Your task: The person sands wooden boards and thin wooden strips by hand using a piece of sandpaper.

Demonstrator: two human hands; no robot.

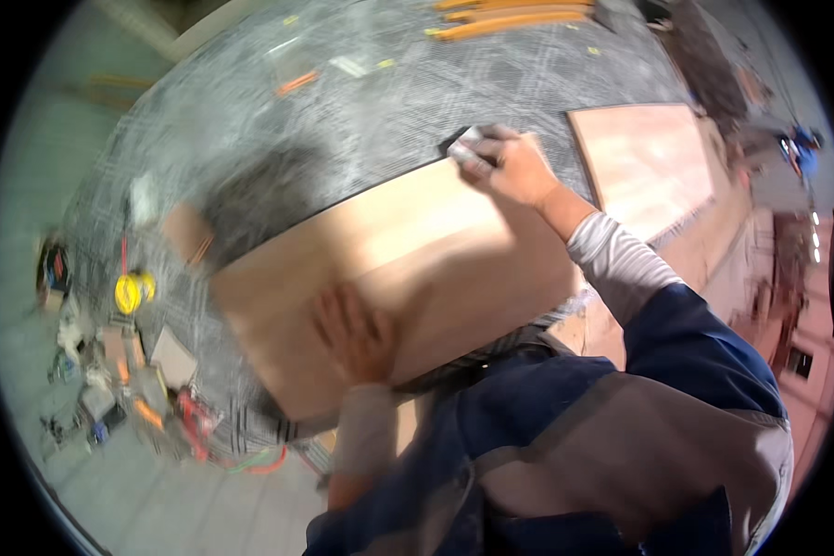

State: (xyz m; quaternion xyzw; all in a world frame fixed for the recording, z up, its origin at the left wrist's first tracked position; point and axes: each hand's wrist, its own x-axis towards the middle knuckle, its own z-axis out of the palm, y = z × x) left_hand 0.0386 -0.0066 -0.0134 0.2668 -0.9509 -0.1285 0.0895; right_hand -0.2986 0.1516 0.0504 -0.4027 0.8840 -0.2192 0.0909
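bright light washed the far half of the wooden board (417, 208), shadow dimmed its near half, a dark shadow lay on the grey worktop (380, 116), blur smeared the left hand (357, 335), fisheye edges curved into black

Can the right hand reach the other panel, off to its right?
Probably yes: the other panel lies close by with nothing visible between, though the right hand is holding a small block.

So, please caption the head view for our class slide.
Left hand flat on a wooden board, right hand holding a small block at its far edge.
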